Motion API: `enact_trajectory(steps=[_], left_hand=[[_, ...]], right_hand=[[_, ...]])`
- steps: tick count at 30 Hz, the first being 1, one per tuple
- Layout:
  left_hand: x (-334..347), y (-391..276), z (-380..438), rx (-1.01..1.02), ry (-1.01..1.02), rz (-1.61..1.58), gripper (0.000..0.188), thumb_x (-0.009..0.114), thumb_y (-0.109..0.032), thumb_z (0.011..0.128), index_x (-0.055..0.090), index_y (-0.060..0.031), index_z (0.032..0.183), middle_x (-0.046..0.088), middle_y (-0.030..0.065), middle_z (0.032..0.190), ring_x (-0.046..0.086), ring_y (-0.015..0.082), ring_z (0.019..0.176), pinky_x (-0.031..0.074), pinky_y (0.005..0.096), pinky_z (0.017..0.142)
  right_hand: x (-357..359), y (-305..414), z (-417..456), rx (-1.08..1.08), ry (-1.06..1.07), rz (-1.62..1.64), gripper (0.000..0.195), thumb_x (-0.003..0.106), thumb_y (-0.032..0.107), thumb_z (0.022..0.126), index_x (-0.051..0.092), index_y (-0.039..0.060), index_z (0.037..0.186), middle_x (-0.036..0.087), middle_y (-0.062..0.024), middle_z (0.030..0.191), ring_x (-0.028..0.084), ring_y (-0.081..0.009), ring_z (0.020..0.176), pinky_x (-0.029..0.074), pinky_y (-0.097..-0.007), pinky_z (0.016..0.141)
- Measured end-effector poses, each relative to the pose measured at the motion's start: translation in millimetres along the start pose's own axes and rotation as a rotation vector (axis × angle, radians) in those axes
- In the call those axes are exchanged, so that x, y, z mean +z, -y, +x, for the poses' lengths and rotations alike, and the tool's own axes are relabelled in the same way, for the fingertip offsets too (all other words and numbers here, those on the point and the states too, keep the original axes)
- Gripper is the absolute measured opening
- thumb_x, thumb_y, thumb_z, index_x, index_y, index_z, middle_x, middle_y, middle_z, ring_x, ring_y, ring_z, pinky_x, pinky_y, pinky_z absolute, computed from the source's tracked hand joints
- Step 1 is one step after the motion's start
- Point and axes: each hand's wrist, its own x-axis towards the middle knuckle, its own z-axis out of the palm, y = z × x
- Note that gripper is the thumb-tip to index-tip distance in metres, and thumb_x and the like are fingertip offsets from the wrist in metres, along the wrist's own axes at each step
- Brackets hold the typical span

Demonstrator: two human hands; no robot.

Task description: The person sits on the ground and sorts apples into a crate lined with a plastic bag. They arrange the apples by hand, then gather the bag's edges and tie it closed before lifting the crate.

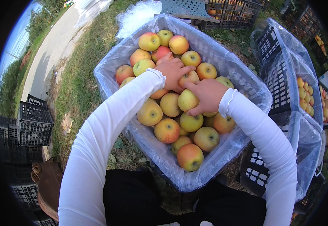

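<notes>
Before me stands a crate lined with clear plastic film [231, 65], holding many yellow and red apples. Near its middle, my left hand [173, 72] reaches over the fruit, with a reddish-yellow apple [188, 78] between its thumb and index finger. Just below, my right hand [210, 94] has its fingers and thumb around a yellow apple [187, 100]. The two hands are close together, and the right fingertips come near the left hand's apple. Other apples, such as a red-orange one [190, 157] at the near corner, lie around them. Both palms are hidden.
Film-lined black plastic crates [277, 82] stand on the right, some apples [304, 93] beyond them. More black crates [35, 121] are stacked at left, near a brown seat-like object [49, 183]. A blue woven seat [183, 7] and a filled crate [231, 12] stand behind, on grass.
</notes>
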Motion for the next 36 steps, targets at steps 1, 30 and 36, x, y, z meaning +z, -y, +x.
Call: enact_trajectory(steps=[1, 30, 36], left_hand=[[-2.1, 0.5, -1.5, -0.008, 0.022, 0.002, 0.091, 0.080, -0.046, 0.067, 0.040, -0.0219, 0.146, 0.060, 0.0063, 0.117, 0.050, 0.0262, 0.124, 0.023, 0.0619, 0.115], [8.5, -29.1, -54.7, 0.084, -0.124, -0.164, 0.093, 0.060, -0.065, 0.084, 0.034, -0.0052, 0.150, 0.027, 0.0190, 0.158, 0.020, 0.0352, 0.149, 0.020, 0.0640, 0.115], [14.0, -59.1, -60.6, -0.027, -0.140, 0.015, 0.100, 0.077, -0.048, 0.075, 0.030, -0.0036, 0.151, 0.025, 0.0188, 0.159, 0.025, 0.0364, 0.147, 0.025, 0.0600, 0.114]], right_hand=[[-1.9, 0.9, 2.0, 0.078, 0.037, 0.039, 0.076, 0.078, 0.050, 0.071, 0.046, 0.0032, 0.121, 0.067, -0.0217, 0.096, 0.066, -0.0397, 0.093, 0.052, -0.0457, 0.082], [20.6, -33.2, 2.9, 0.052, 0.118, 0.498, 0.101, 0.081, 0.051, 0.075, 0.026, -0.0010, 0.142, 0.058, -0.0307, 0.124, 0.061, -0.0394, 0.115, 0.047, -0.0407, 0.100], [27.3, -33.1, 0.4, -0.023, -0.068, 0.273, 0.092, 0.086, 0.038, 0.071, 0.032, -0.0019, 0.134, 0.054, -0.0317, 0.125, 0.060, -0.0418, 0.113, 0.049, -0.0425, 0.096]])
